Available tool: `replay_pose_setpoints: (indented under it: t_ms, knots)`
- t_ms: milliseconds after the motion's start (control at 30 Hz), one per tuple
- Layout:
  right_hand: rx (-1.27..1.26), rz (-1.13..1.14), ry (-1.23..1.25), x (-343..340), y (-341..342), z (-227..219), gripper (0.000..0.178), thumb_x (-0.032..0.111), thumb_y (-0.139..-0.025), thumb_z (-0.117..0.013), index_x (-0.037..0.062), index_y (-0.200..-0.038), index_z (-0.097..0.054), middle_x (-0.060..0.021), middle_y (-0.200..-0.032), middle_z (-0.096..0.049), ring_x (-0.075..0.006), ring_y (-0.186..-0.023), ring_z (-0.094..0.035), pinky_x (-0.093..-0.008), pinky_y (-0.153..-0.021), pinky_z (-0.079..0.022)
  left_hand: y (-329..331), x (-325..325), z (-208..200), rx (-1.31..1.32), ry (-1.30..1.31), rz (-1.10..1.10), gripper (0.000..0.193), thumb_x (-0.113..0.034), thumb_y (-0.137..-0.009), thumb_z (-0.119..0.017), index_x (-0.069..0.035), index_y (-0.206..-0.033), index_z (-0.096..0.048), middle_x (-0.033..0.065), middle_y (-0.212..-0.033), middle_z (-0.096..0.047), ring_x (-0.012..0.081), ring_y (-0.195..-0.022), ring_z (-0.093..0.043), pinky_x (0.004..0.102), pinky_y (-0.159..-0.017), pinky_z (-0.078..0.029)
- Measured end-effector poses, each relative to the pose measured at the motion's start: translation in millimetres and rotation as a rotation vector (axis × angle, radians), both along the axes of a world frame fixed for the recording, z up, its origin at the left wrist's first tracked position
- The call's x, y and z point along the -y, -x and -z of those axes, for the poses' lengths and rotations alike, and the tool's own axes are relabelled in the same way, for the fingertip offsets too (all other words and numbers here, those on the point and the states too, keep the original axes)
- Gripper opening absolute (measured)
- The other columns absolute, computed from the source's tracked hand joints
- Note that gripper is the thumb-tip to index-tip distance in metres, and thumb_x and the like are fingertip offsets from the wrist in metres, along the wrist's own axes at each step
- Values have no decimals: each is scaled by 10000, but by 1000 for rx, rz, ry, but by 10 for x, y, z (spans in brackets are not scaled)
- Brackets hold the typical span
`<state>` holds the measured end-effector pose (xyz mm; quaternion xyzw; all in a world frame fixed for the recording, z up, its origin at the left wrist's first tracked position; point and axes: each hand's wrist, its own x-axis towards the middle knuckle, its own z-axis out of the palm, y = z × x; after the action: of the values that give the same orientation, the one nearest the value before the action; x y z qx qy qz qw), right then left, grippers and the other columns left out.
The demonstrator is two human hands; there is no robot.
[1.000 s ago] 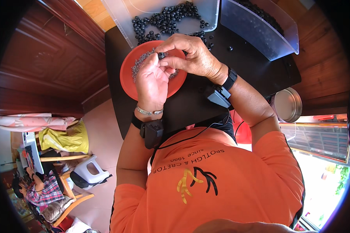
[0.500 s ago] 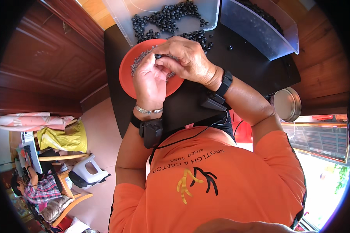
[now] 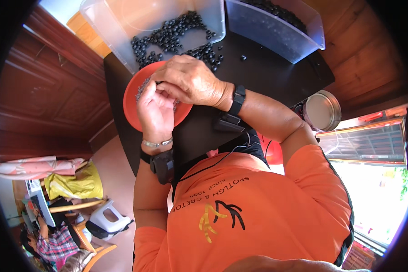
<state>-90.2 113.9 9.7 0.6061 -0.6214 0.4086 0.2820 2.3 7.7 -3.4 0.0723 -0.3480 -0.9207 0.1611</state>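
My left hand [image 3: 155, 115], palm up, and my right hand [image 3: 192, 80], back upward, meet over an orange bowl [image 3: 130, 109]. Their fingertips close together around a small round black piece [image 3: 158, 83], of which only a dark sliver shows; the right fingers hide the rest. Many tiny grey metallic parts [image 3: 142, 87] lie in the bowl. Just beyond the bowl, small round black pieces with holes [image 3: 205, 53] spill onto the dark table [image 3: 258, 86]. Both wrists wear black strapped devices.
A clear bin [image 3: 106, 38] on its side holds more black pieces at the far left; another translucent bin [image 3: 276, 41] stands far right. A round tin [image 3: 323, 111] is beside the table. A person in a plaid shirt [image 3: 56, 242] sits at the left, near a white stool [image 3: 109, 220].
The view has shifted, so the bowl, bins and hands appear further left and the hands lower. My fingers now cover most of the black piece, which showed more plainly before.
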Motion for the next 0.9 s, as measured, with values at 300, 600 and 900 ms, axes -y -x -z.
replay_pose_setpoints:
  t_ms: [300, 600, 900]
  knots:
    - [-24, 724, 324, -756, 544, -851, 257, 79, -764, -606, 26, -1015, -628, -146, -1028, -628, -323, -976, -566, -402, -878, -437, -42, 117, 78, 72, 15, -10, 263, -259, -949, -469, -30, -862, -564, 77, -856, -594, 200, -802, -562, 318, -759, -449]
    - [168, 611, -52, -739, 913, -348, 130, 112, -746, -651, 107, -870, -690, -89, -823, -664, -290, -780, -622, -354, -709, -490, -24, 94, 47, 91, 48, 37, 263, -256, -945, -466, -29, -865, -574, 73, -845, -593, 203, -791, -567, 314, -759, -442]
    - [265, 739, -564, -765, 1275, 123, 168, 184, -775, -575, 151, -872, -708, -91, -831, -677, -292, -840, -639, -396, -741, -508, -41, 53, 39, 93, 69, 80, 254, -243, -939, -460, -27, -867, -575, 78, -850, -600, 201, -778, -566, 314, -744, -440]
